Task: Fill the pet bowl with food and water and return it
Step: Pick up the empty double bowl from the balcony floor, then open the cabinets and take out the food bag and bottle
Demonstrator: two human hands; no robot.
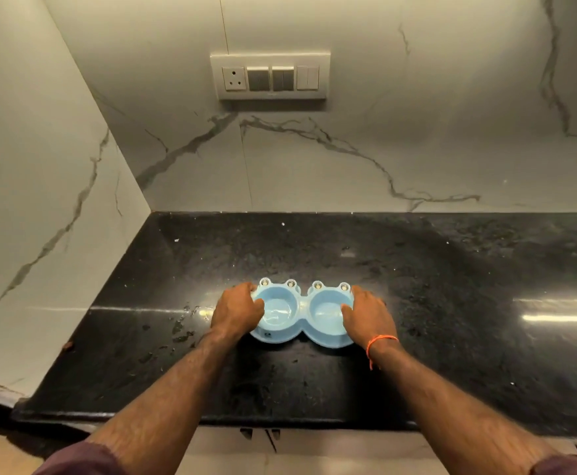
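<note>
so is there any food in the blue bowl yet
No food: both wells of the blue double pet bowl show bare blue plastic. The left well glints, maybe water; cannot tell. It sits upright on the black counter.

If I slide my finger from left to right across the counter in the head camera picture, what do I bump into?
Water splashes → left hand → left cup of the blue double pet bowl → right cup → right hand.

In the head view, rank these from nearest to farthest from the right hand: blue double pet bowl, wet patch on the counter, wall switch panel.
1. Blue double pet bowl: gripped by the right hand at its right end.
2. Wet patch: on the counter, beyond the left hand.
3. Switch panel: up on the back wall.
</note>
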